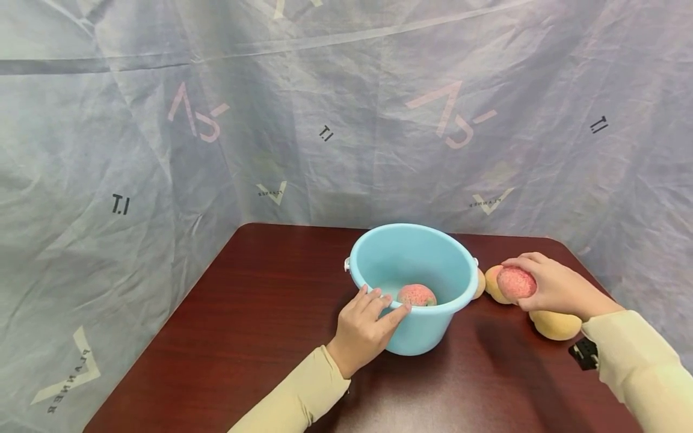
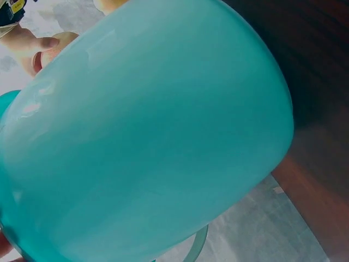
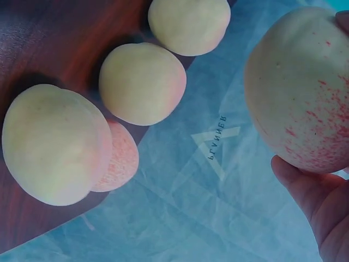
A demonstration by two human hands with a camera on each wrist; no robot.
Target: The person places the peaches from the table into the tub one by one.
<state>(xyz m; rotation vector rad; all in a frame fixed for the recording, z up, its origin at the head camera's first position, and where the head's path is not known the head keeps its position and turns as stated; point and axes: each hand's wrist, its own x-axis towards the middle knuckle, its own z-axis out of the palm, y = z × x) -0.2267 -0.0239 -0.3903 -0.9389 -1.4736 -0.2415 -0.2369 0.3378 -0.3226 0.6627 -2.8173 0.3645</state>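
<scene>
A light blue bucket (image 1: 419,338) stands upright on the table, and one pink-red peach (image 1: 417,294) lies inside it. My left hand (image 1: 361,331) holds the near rim, its fingertips hooked over the edge. To the right of the bucket, my right hand (image 1: 563,288) grips a speckled pink peach (image 1: 516,282) above the table. That peach's pale side, dotted with red, faces the right wrist camera. Several more peaches rest on the table by the right hand, among them a large yellow one (image 1: 556,325) and another (image 1: 494,282) behind the held peach. The bucket's wall (image 2: 152,120) fills the left wrist view.
The dark red-brown table (image 1: 260,313) reaches back to a grey printed sheet (image 1: 325,150), which hangs behind and at both sides. A white handle mount (image 1: 348,264) sticks out from the bucket's left side. A small black object (image 1: 585,353) is by the right cuff.
</scene>
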